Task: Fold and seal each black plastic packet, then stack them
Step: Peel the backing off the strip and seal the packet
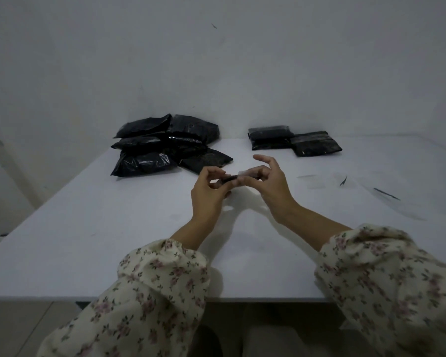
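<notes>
My left hand (210, 188) and my right hand (267, 182) are raised together above the middle of the white table (101, 240). Between their fingertips they pinch a small strip (236, 177), dark at one end and clear at the other; it looks like tape. A loose heap of several black plastic packets (165, 145) lies at the back left. At the back right sit flatter, folded black packets (269, 137), two stacked, with another folded packet (316, 143) beside them. Neither hand touches any packet.
Clear strips (312, 180) and thin dark slivers (385, 194) lie on the table's right side. A pale wall rises straight behind the table. The near table edge runs just above my floral sleeves (162, 287).
</notes>
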Action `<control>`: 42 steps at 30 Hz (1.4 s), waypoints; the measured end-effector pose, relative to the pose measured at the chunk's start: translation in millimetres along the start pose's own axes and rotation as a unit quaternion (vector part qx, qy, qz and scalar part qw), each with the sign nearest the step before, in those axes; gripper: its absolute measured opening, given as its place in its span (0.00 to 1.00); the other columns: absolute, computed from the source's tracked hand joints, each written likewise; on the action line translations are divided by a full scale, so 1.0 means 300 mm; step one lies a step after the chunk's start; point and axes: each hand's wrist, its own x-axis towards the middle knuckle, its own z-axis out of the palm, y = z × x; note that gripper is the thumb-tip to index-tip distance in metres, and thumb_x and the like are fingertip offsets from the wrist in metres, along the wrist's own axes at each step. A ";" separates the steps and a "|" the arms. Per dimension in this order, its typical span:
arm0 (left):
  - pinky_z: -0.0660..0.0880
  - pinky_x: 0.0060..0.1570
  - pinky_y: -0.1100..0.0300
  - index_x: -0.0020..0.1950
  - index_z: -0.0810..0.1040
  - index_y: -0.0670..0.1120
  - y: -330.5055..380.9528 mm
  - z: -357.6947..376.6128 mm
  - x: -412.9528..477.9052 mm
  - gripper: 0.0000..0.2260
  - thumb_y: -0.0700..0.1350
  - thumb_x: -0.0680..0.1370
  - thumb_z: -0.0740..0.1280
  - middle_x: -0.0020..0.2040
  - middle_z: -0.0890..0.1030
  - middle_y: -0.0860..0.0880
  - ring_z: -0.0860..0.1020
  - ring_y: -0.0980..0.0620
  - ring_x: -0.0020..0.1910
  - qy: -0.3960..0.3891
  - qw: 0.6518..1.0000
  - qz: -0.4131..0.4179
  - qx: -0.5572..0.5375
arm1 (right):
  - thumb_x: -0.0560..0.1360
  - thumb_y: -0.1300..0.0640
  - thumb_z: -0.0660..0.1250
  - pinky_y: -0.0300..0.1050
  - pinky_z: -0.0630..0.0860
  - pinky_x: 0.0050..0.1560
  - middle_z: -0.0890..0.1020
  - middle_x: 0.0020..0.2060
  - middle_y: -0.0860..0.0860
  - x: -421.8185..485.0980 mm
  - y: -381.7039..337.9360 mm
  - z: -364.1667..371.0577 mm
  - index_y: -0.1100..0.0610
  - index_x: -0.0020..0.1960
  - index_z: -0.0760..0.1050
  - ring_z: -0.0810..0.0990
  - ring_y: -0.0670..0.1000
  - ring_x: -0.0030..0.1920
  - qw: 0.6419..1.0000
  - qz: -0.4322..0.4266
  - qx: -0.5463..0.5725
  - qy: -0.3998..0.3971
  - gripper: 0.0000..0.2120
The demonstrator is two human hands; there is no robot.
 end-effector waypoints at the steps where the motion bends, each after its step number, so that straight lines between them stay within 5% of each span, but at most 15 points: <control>1: 0.80 0.43 0.61 0.48 0.75 0.49 -0.002 0.001 -0.001 0.13 0.41 0.69 0.76 0.46 0.80 0.50 0.80 0.54 0.43 -0.006 1.000 0.001 -0.002 | 0.70 0.62 0.74 0.41 0.72 0.56 0.84 0.44 0.52 -0.001 0.004 0.002 0.55 0.65 0.67 0.81 0.50 0.52 1.000 0.001 0.004 0.002 0.28; 10: 0.79 0.53 0.51 0.44 0.74 0.44 -0.041 0.007 0.003 0.05 0.40 0.75 0.70 0.48 0.80 0.40 0.80 0.42 0.50 -0.035 0.999 -0.012 -0.011 | 0.74 0.62 0.70 0.56 0.74 0.63 0.81 0.40 0.51 -0.015 0.025 0.015 0.55 0.60 0.71 0.82 0.52 0.49 0.999 0.029 0.041 0.002 0.17; 16: 0.77 0.51 0.55 0.46 0.73 0.44 -0.067 -0.001 0.001 0.09 0.33 0.74 0.69 0.45 0.76 0.48 0.78 0.48 0.47 -0.052 0.998 0.004 -0.046 | 0.70 0.63 0.74 0.43 0.74 0.56 0.73 0.55 0.54 -0.032 0.028 0.051 0.51 0.67 0.62 0.77 0.54 0.56 0.988 0.098 0.066 0.097 0.32; 20: 0.76 0.49 0.57 0.48 0.73 0.47 -0.078 -0.015 0.007 0.12 0.32 0.73 0.70 0.42 0.74 0.49 0.77 0.50 0.46 -0.058 0.998 0.010 -0.037 | 0.71 0.69 0.71 0.41 0.79 0.50 0.78 0.55 0.61 -0.027 0.030 0.058 0.62 0.73 0.60 0.81 0.53 0.48 0.959 0.179 0.200 0.088 0.34; 26: 0.80 0.47 0.60 0.58 0.68 0.44 -0.059 -0.006 0.009 0.20 0.33 0.72 0.72 0.53 0.74 0.44 0.81 0.54 0.44 -0.024 0.993 -0.049 -0.100 | 0.71 0.72 0.68 0.40 0.80 0.48 0.82 0.48 0.56 -0.021 0.031 0.040 0.64 0.61 0.74 0.82 0.53 0.48 0.973 0.157 0.165 0.045 0.18; 33: 0.79 0.48 0.59 0.68 0.64 0.47 -0.077 -0.024 0.031 0.29 0.33 0.71 0.72 0.62 0.75 0.42 0.80 0.46 0.55 -0.062 0.985 -0.116 -0.108 | 0.75 0.62 0.68 0.40 0.80 0.43 0.83 0.40 0.56 -0.023 0.060 0.012 0.63 0.49 0.79 0.82 0.51 0.40 0.978 0.161 0.131 0.006 0.05; 39: 0.80 0.49 0.55 0.70 0.67 0.45 -0.068 -0.054 0.027 0.30 0.29 0.71 0.70 0.60 0.75 0.40 0.80 0.44 0.53 -0.188 0.968 -0.161 -0.032 | 0.75 0.58 0.69 0.46 0.79 0.49 0.83 0.52 0.57 0.021 0.043 -0.036 0.61 0.59 0.77 0.82 0.55 0.51 0.979 0.183 0.074 -0.045 0.14; 42: 0.79 0.50 0.54 0.67 0.69 0.47 -0.048 -0.043 0.023 0.20 0.42 0.76 0.68 0.58 0.78 0.44 0.79 0.48 0.53 -0.194 0.959 -0.200 -0.051 | 0.74 0.63 0.68 0.44 0.80 0.45 0.83 0.52 0.58 0.018 0.029 -0.040 0.62 0.60 0.76 0.82 0.55 0.50 0.979 0.190 0.051 -0.059 0.15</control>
